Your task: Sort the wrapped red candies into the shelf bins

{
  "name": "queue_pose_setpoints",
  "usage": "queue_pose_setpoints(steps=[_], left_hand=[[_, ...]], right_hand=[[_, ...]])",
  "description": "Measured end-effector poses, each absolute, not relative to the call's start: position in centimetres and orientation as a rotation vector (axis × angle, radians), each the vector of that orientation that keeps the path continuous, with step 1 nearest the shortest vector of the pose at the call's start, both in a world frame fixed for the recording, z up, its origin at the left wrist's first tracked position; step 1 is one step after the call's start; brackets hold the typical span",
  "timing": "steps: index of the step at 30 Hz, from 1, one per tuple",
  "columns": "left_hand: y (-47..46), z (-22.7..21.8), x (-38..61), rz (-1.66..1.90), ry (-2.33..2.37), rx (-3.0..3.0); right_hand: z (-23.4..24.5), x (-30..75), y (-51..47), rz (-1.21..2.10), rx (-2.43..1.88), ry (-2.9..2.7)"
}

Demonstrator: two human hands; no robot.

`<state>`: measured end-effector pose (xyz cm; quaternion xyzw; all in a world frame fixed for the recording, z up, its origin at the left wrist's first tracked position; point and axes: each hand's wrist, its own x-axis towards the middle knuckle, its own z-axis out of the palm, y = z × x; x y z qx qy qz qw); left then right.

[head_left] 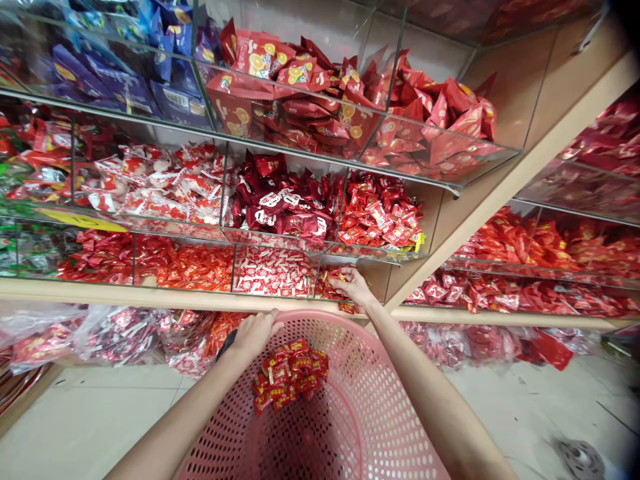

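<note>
My left hand (256, 333) is closed over the rim of a pink perforated plastic basket (400, 393), which tilts toward the shelf. Inside the basket lies a pile of red-and-gold wrapped candies (293, 373). My right hand (354, 288) reaches over the far rim into the small bottom-row compartment at the right end. Its fingers are pinched at the red-and-gold wrapped candies (326, 283) there; exactly how many they hold is hidden. Just below those fingers, another small red candy packet (347, 308) shows at the shelf's front edge.
Clear-fronted bins rise above, holding dark red packets (287, 200), small red packets (380, 213) and orange-printed red bags (310, 87). Left of my right hand is a bin of red-and-white candies (274, 270). Bagged stock (120, 333) sits under the wooden shelf edge (150, 297), above a tiled floor.
</note>
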<state>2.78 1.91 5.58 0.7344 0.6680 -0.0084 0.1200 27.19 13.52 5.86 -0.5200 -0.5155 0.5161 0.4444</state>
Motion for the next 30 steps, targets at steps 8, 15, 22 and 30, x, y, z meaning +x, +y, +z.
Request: queue_pose_setpoints(steps=[8, 15, 22, 30], left_hand=[[2.0, 5.4, 3.4, 0.021, 1.93, 2.145], [1.1, 5.8, 4.9, 0.603, 1.714, 2.217], [0.5, 7.1, 7.6, 0.888, 1.178, 1.416], [0.6, 5.6, 7.3, 0.845, 1.163, 1.186]], right_hand=[[7.8, 27.3, 6.7, 1.48, -1.105, -1.65], [7.2, 25.3, 4.5, 1.657, -1.028, -1.598], [6.7, 25.0, 4.3, 1.782, -0.97, -1.413], [5.9, 25.6, 4.3, 1.919, -1.001, -1.346]])
